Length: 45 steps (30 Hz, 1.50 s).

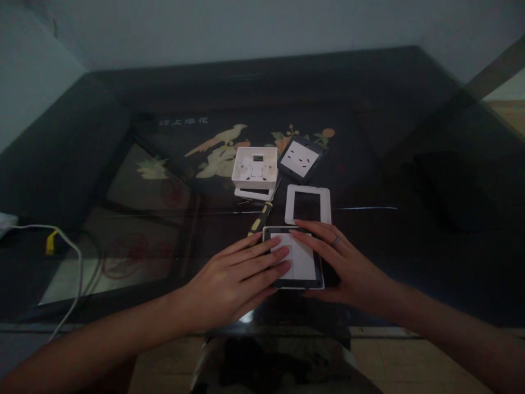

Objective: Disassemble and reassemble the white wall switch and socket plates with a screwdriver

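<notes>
A light switch (302,257) with white rockers and a black surround sits at the front of the dark table. Stretched flat, the fingers of my left hand (241,273) lie over its left half. My right hand (344,262), with a ring on one finger, rests its fingertips on the upper edge while its thumb is near the lower right side. Just beyond lies a white cover frame (326,205). A screwdriver (260,219) with a yellow and black handle points away, its handle end close to my left fingers.
Farther back stand a white mounting box (255,180), partly over another white frame (246,194), and a socket module (301,158). Small screws (243,202) lie beside the box. A white cable (80,262) with a yellow tag (51,242) runs along the left.
</notes>
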### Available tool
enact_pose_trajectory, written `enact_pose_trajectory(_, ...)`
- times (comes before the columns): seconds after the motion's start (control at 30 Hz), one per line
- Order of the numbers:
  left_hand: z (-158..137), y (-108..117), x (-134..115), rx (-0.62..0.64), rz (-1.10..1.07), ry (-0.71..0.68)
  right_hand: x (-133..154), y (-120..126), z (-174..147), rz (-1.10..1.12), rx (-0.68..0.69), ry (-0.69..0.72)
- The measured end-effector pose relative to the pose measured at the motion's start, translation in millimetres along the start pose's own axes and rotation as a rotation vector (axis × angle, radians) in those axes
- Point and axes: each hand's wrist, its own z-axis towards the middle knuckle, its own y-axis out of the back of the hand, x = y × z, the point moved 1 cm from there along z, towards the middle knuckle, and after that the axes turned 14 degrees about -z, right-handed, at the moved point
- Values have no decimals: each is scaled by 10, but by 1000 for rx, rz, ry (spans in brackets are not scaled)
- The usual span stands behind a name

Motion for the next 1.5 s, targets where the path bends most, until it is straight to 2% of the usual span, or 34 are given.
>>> enact_pose_trajectory(0.3,-14,-39,103,-148,-71,42,30,93,3,4,-85,35)
enact_pose_trajectory(0.57,29,-71,123,-111,-75,75,69,75,12,-33,-98,22)
enact_pose_trajectory(0.97,11,-92,134,-149,-118,83,-12,81,21,-62,-156,75)
enact_pose_trajectory(1.03,6,-104,137,-174,-154,89,-69,140,30,-49,-211,29)
enact_pose_trajectory(1.13,0,-121,135,-224,-248,107,-208,256,49,-75,-305,-173)
enact_pose_trajectory(1.2,-2,-127,134,-246,-298,126,-311,345,78,-115,-318,-280)
enact_pose_trajectory(1.27,-1,-123,138,-263,-322,146,-393,440,130,-140,-277,-295)
enact_pose_trajectory(1.37,10,-89,172,-299,-339,162,-452,567,248,-165,-194,-240)
enact_pose_trajectory(1.5,23,-11,286,-375,-303,201,-454,586,400,-176,-158,-207)
